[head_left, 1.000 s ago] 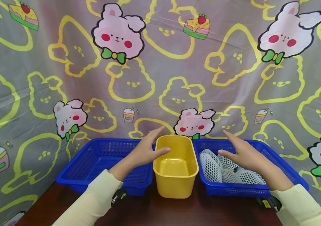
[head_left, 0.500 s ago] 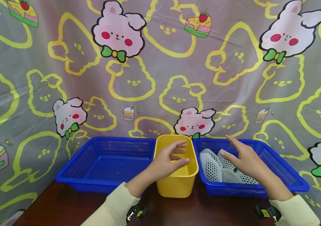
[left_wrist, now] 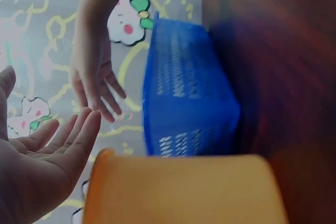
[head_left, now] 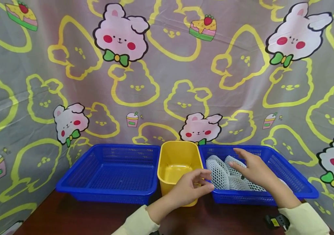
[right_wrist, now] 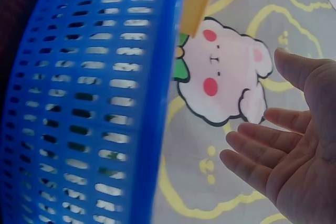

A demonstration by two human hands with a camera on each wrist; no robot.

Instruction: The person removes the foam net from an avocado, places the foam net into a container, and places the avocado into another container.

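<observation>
My left hand [head_left: 187, 187] hovers in front of the yellow bin [head_left: 167, 189], fingers loosely bent and holding nothing. In the left wrist view its fingers [left_wrist: 73, 142] are relaxed beside the bin's rim. My right hand [head_left: 256, 168] hangs over the right blue basket [head_left: 297, 182], also holding nothing. The right wrist view has its fingers [right_wrist: 257, 153] spread apart, beyond the basket's slotted wall [right_wrist: 105, 98]. Several pieces wrapped in white foam netting [head_left: 218, 173] lie in that basket, partly hidden by the right hand; what the netting wraps is hidden.
Left of the bin stands another blue basket [head_left: 120, 176], its bottom visible. Both baskets and the bin stand in a row on a dark brown table [head_left: 96, 218]. A patterned cloth [head_left: 161, 71] hangs behind them.
My left hand has moved from over the left basket's edge, across the yellow bin, to the right and nearer. The right hand has sunk slightly over the right basket.
</observation>
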